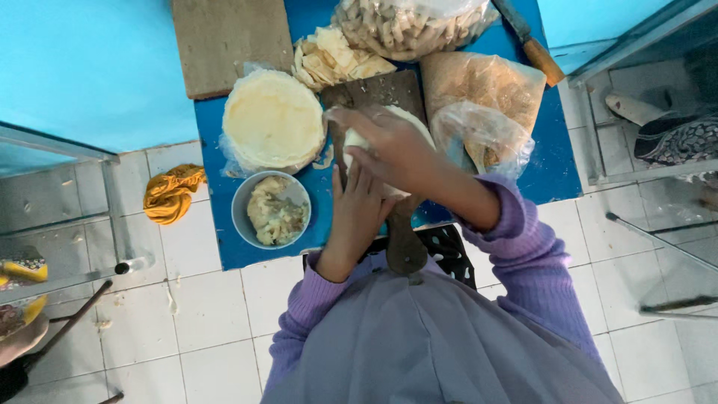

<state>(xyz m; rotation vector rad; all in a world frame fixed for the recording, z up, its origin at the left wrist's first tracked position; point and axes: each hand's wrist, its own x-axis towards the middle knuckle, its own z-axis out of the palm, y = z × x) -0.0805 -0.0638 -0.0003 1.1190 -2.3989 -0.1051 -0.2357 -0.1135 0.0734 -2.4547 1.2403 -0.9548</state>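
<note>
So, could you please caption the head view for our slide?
Both hands, left hand and right hand, work a pale wrapper on a wooden board, beside a filling bowl.

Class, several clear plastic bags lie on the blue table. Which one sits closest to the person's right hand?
The crumpled, nearly empty clear bag just beside the right hand. The bag of brown crumbs lies behind it, and the bag of pale pieces sits at the table's far edge.

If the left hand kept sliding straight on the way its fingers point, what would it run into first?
The left hand points up the picture, away from the body. First in its line is the pale round wrapper on the dark wooden board, under the right hand. It looks already at the wrapper's edge, though the right hand hides the contact.
</note>
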